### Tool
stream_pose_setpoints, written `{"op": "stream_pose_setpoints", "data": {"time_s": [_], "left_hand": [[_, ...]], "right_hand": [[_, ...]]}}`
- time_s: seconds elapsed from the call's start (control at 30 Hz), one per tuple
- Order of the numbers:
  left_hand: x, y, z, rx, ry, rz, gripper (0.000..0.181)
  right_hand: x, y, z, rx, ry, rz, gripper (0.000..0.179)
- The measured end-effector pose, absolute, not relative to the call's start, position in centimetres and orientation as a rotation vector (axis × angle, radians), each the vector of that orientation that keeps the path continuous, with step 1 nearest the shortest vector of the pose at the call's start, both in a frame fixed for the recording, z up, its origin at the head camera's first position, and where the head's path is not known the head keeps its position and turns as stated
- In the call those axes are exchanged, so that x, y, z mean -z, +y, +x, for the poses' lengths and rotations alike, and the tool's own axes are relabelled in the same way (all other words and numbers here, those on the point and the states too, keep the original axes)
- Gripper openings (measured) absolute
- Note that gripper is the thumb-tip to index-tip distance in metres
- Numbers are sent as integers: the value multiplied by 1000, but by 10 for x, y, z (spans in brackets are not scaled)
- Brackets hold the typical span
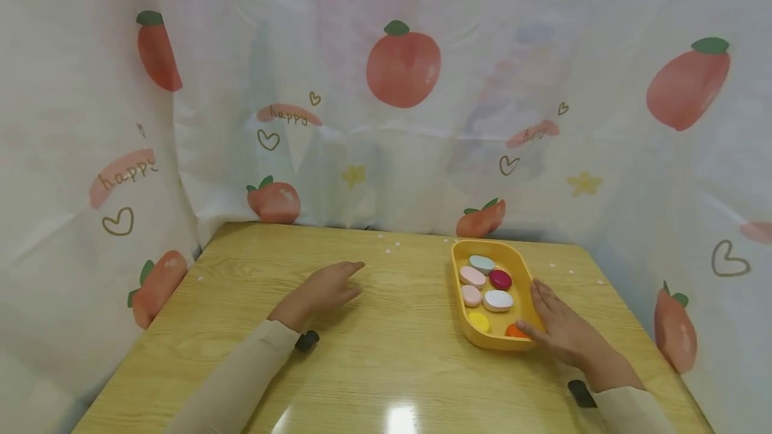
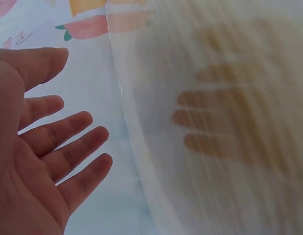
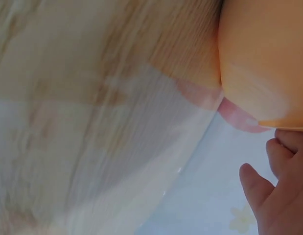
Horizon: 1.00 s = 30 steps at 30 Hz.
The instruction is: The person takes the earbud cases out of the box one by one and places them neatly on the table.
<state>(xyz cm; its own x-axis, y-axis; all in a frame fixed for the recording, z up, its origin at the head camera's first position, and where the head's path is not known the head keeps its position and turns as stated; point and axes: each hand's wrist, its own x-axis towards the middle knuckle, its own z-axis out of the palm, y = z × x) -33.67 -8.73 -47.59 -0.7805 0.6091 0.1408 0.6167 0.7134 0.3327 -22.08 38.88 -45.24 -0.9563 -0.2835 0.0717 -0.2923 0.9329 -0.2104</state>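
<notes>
A yellow-orange tray [image 1: 526, 263] with rounded corners stands right of the middle of the table. Inside it lie several smooth oval pieces: a dark red one [image 1: 500, 279], a white one [image 1: 498, 301], a pale blue one [image 1: 482, 264], plus pink, yellow and orange ones. My right hand [image 1: 563, 330] touches the tray's right side, its fingers fairly straight along the rim and its thumb over the near corner. In the right wrist view, fingertips meet the rim of the tray [image 3: 264, 58]. My left hand [image 1: 328, 288] holds nothing above the table, its fingers spread in the left wrist view.
The wood-grain table [image 1: 392, 353] ends at a white curtain [image 1: 338, 52] printed with fruit, which surrounds the back and both sides. Small white spots [image 1: 389, 251] dot the far part of the tabletop. Each wrist wears a black band [image 1: 307, 341].
</notes>
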Motion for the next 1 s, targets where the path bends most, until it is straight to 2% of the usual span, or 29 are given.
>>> {"op": "stream_pose_setpoints", "data": {"time_s": [0.33, 0.57, 1.0], "left_hand": [[471, -57, -349, 502, -2876, -1167, 53], [446, -38, -361, 453, -2878, -1159, 53], [423, -5, -379, 755, -2829, -1209, 50]], "right_hand": [[448, 391, -219, -256, -3053, 460, 87], [450, 389, -218, -260, -3060, 437, 87], [453, 384, -219, -233, -3041, 445, 86]]}}
